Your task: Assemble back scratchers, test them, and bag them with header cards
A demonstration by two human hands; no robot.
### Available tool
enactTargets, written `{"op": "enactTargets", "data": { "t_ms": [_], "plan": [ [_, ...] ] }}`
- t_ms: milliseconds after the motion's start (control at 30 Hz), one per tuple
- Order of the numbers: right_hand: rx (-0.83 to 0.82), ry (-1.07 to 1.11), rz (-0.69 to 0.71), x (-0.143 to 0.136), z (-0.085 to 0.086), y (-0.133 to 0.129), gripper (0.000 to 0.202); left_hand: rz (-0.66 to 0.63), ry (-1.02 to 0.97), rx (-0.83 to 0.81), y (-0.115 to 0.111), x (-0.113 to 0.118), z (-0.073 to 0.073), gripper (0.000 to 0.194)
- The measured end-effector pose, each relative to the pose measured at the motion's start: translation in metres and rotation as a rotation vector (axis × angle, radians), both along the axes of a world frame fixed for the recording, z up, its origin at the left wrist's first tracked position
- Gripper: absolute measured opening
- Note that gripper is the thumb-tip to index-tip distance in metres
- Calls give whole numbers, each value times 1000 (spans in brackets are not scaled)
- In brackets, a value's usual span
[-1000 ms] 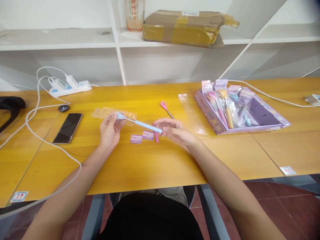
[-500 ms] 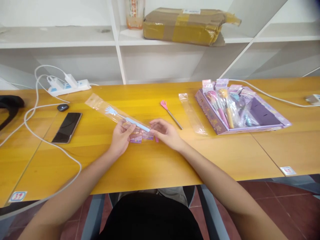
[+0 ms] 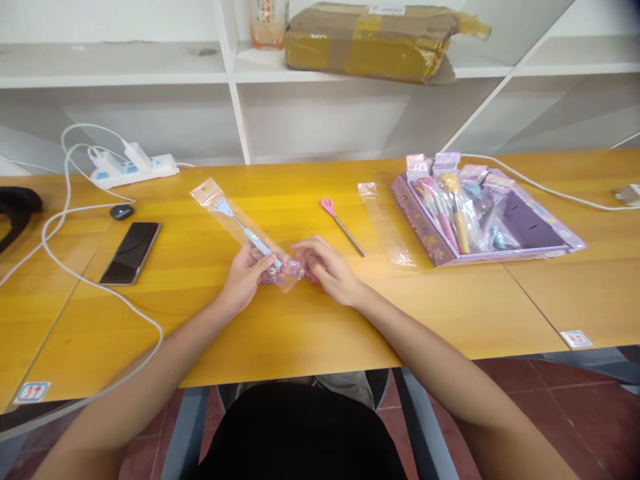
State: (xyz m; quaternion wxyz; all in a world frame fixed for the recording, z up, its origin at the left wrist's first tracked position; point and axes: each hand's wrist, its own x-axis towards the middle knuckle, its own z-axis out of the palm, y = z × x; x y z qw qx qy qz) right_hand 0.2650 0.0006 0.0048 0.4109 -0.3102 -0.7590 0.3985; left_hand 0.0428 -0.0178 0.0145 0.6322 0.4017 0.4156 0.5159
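My left hand (image 3: 245, 275) is closed on a clear plastic bag (image 3: 206, 193) that holds a light-blue back scratcher (image 3: 241, 223). Its hand-shaped head points up and left, and the handle end lies under my thumb. My right hand (image 3: 327, 267) has curled fingers at crinkled clear plastic with purple print (image 3: 293, 268), by the bag's lower end; what the fingertips grip is hidden. A bit of something pink (image 3: 314, 276) shows under that hand. Beyond it lies a pink hand-shaped scratcher head on a metal rod (image 3: 345, 230), touched by neither hand.
A flat clear bag (image 3: 387, 230) lies right of the rod. The purple display box (image 3: 435, 252) holds several packaged scratchers. At left are a phone (image 3: 131, 253), a black mouse-like object (image 3: 121, 212), a power strip (image 3: 145, 170) and white cables. A taped carton (image 3: 370, 43) sits on the shelf.
The bagged blue scratcher has turned steeper, its head moving right and its handle end dropping. My right fingers have come off the handle end and are now at the crinkled plastic.
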Motion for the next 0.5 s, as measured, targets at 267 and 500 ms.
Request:
{"op": "enactTargets", "data": {
  "t_ms": [267,500],
  "plan": [
    [236,-28,48,11,10,5,18,-6,-26,-17,4,-4,0,42],
    [194,1,5,8,14,3,12,-184,66,26,-4,2,-3,41]
  ]
}}
